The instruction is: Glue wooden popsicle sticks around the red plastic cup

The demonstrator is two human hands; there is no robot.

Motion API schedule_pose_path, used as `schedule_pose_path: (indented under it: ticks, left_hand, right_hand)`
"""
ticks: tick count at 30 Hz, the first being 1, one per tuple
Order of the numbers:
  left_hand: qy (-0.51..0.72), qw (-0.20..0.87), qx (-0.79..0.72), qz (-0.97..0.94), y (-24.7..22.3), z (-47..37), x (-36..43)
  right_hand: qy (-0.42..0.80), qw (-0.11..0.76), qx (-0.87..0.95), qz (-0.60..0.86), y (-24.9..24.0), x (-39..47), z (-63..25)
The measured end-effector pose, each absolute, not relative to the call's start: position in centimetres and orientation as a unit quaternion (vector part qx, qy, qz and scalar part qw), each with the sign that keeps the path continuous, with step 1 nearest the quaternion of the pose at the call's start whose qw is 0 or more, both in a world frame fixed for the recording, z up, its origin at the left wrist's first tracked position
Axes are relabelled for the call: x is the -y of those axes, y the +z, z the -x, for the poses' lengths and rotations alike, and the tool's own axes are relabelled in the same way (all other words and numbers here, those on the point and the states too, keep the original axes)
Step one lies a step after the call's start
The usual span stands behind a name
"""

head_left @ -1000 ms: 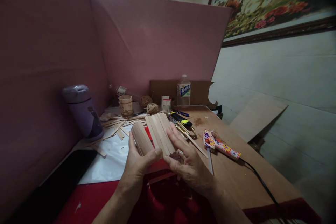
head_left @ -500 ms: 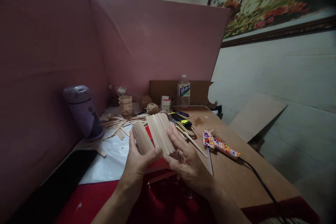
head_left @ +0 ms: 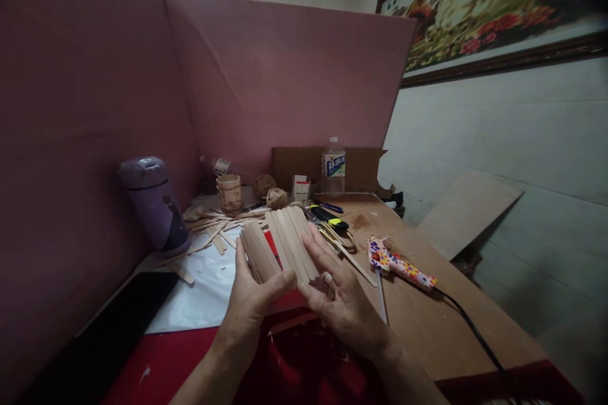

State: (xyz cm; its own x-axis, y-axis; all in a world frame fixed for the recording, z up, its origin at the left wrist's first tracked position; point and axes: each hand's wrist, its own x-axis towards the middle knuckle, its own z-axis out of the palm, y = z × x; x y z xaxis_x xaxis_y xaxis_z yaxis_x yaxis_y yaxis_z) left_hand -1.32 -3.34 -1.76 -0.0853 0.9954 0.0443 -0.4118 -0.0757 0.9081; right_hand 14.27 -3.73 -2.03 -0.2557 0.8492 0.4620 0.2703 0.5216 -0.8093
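Note:
A small piece covered in flat wooden craft sticks (head_left: 291, 242) is held between my two hands. A red strip (head_left: 272, 249) shows in a gap between its stacked left side and its front row of sticks. My left hand (head_left: 251, 297) grips the left side, its thumb along the lower edge. Around the right side and lower corner curl the fingers of my right hand (head_left: 338, 296). The far side and underside of the piece are hidden. Below the hands, another thin stick (head_left: 293, 324) lies over dark red cloth (head_left: 185, 367).
Loose craft sticks (head_left: 216, 234) lie on white plastic (head_left: 190, 304) behind my left hand. A purple flask (head_left: 159, 209) stands far left. To the right are a floral glue gun (head_left: 401, 267) with cord, scissors (head_left: 346, 240) and a yellow-black cutter (head_left: 332, 220). A bottle (head_left: 333, 168) stands behind.
The held piece has turned slightly, so its lower right corner now shows a dark, jagged patch by my right hand. My grips stay much the same. The view has shifted a little.

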Motion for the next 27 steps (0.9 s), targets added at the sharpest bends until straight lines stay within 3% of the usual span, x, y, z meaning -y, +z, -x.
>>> schedule_pose_path:
  ticks: [10, 27]
  left_hand:
    - [0.640, 0.568, -0.418, -0.304, -1.0, 1.5, 3.0]
    - [0.647, 0.508, -0.407, -0.397, -1.0, 1.8, 2.3]
  right_hand:
    - [0.273, 0.492, 0.725, 0.398, -2.5, 4.1, -13.8]
    - [0.281, 0.500, 0.725, 0.380, -3.3, 4.4, -14.0]
